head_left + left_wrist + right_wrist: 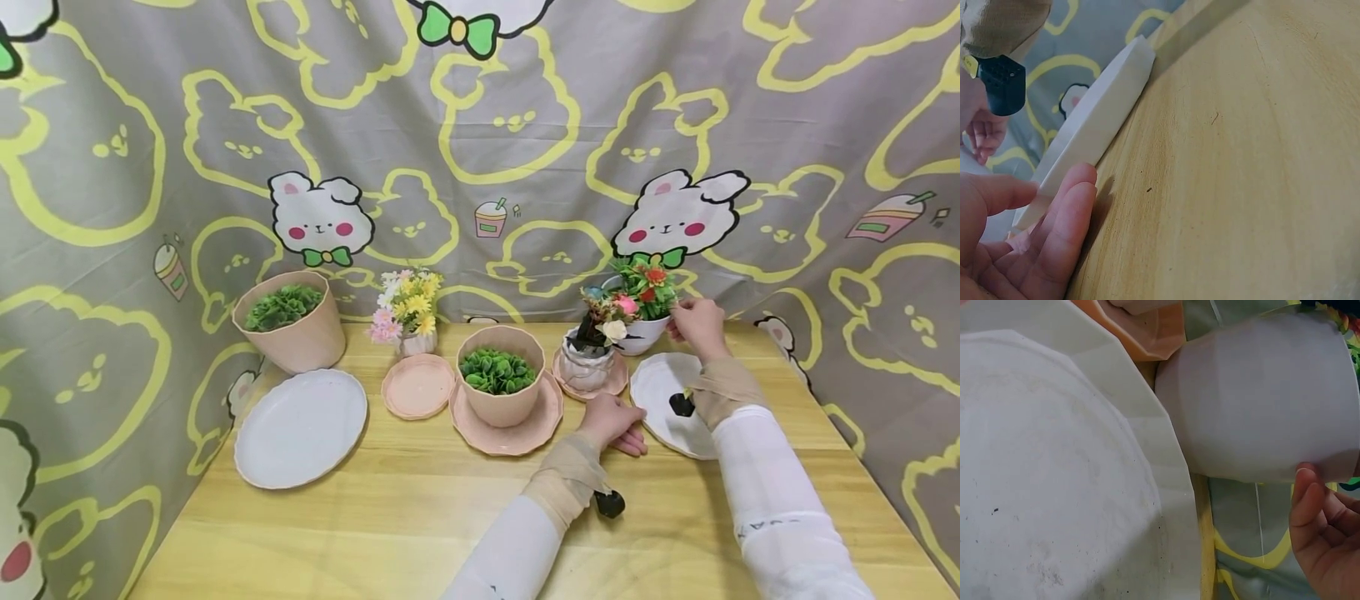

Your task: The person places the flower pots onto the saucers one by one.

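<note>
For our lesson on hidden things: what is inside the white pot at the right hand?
Green leaves and red flowers rise from the white pot. Its inner floor cannot be seen, covered by the leaves and the pot itself.

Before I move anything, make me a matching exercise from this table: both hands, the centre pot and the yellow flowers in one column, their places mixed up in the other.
1. Left hand
2. Right hand
3. Centre pot
4. Yellow flowers

A. At the side of the red-flowered pot
B. Behind the leftmost pink saucer
C. At the left rim of a white plate
D. Standing on the middle pink saucer

Pairs: 1-C, 2-A, 3-D, 4-B.
</note>
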A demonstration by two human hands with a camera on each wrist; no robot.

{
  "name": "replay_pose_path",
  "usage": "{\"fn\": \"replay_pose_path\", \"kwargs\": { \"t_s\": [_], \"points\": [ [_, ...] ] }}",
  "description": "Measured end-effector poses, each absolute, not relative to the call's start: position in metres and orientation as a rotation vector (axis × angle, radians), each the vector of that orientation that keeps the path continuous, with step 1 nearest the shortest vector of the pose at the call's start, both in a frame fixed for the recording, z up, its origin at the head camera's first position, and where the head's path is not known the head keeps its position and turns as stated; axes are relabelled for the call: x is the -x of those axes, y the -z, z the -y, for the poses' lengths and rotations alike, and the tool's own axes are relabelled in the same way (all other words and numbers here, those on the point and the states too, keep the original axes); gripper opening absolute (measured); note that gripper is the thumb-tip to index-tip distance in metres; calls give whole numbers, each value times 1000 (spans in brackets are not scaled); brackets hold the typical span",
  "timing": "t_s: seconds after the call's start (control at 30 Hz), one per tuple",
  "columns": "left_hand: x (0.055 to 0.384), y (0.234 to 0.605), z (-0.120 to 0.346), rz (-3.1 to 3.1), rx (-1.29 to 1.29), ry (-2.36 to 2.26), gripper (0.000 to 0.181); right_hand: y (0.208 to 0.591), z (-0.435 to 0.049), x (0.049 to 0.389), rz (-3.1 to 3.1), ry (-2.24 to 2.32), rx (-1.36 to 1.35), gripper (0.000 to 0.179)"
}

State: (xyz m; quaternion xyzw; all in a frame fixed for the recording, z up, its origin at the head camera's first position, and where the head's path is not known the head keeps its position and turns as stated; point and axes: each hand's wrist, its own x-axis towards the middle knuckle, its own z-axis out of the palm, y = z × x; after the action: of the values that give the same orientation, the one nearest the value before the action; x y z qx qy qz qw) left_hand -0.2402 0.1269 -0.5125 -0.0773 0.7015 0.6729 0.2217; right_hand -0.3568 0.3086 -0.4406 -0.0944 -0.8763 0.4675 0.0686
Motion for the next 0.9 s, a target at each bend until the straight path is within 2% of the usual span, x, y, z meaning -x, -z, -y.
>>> {"fn": "replay_pose_path", "kwargs": {
  "t_s": [0.37,0.9],
  "points": [
    [240,513,-127,-1942,209,-1861,24,433,-307,354,2633,-1404,288,37],
    [239,508,-125,-1944,213,-1854,22,419,-336,340,2562,-1383,288,44]
  ]
}}
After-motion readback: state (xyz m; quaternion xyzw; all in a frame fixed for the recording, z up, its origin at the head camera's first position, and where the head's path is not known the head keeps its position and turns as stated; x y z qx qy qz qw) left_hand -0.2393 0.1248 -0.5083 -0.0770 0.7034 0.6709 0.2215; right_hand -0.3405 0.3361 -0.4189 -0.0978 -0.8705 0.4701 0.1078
